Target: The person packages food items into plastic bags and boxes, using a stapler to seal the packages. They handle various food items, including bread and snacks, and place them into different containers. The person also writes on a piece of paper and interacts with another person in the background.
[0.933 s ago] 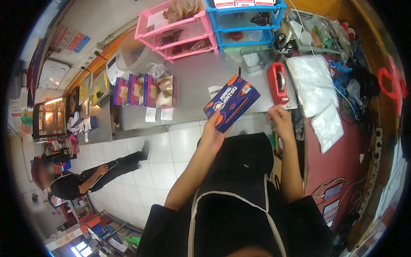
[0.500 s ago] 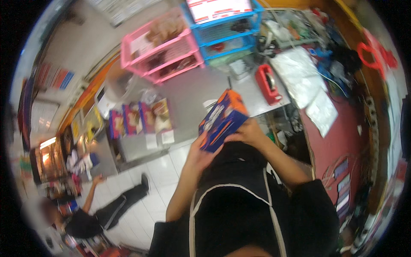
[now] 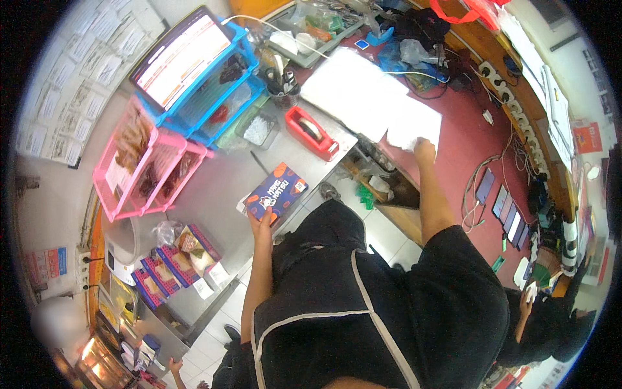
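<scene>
A blue cardboard box (image 3: 277,189) with orange round patterns is gripped at its near side by my left hand (image 3: 263,223), over the metal counter's edge (image 3: 233,259). My right hand (image 3: 424,153) reaches out over the red tabletop (image 3: 463,146). Its fingers are closed at the near edge of a flat white sheet (image 3: 413,123), paper or plastic, I cannot tell which. Another white sheet (image 3: 353,87) lies beside it, farther back. Between my hands sits a red tape dispenser (image 3: 312,133).
Several open food boxes (image 3: 170,269) stand at the left. Behind are a pink rack (image 3: 116,204), a blue rack (image 3: 210,129) under a screen (image 3: 184,58), and a pen cup (image 3: 283,97). Phones (image 3: 502,207) with cables lie at the right. Other people show at both sides.
My right hand has left the blue box and moved right to the white sheet. My left hand now holds the box alone, farther left. The view has turned to the right.
</scene>
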Action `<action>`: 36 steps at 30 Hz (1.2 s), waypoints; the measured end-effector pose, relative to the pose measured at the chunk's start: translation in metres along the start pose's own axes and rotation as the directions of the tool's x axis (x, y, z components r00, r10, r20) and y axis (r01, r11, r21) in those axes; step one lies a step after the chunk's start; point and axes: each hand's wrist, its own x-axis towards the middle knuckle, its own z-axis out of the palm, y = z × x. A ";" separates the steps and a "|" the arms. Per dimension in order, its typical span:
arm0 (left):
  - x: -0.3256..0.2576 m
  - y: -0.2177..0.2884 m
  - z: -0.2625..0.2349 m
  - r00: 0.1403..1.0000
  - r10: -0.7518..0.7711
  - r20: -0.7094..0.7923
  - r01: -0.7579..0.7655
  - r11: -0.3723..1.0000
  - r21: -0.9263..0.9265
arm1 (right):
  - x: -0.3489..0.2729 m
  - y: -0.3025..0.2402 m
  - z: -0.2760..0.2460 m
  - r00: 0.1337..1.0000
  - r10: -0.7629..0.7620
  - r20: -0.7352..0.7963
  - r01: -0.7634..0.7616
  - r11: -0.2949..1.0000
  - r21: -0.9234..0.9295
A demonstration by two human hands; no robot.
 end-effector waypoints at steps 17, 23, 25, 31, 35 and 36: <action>0.040 0.006 0.023 0.751 0.656 -0.083 -0.219 0.365 0.905 | 0.050 0.031 -0.035 0.914 -0.398 -0.083 0.377 0.907 -0.188; -0.013 0.104 0.126 0.830 -0.076 0.553 -0.236 0.851 0.470 | 0.027 -0.075 -0.166 0.967 -0.251 -0.046 0.243 0.853 0.461; -0.027 0.119 0.175 0.664 -0.177 0.727 0.068 0.982 0.176 | -0.065 -0.140 -0.186 0.965 -0.237 0.112 0.109 0.752 0.650; -0.034 0.151 0.188 0.604 -0.240 0.760 0.204 0.968 0.144 | -0.218 -0.227 -0.183 0.703 -0.705 0.090 0.483 0.567 0.668; -0.053 0.169 0.141 0.730 -0.088 0.678 0.020 0.994 0.107 | -0.200 -0.229 -0.176 0.882 -0.460 -0.100 0.403 0.628 0.666; -0.057 0.179 0.133 0.709 -0.066 0.702 -0.021 0.993 0.114 | -0.196 -0.232 -0.164 0.906 -0.421 -0.036 0.316 0.617 0.721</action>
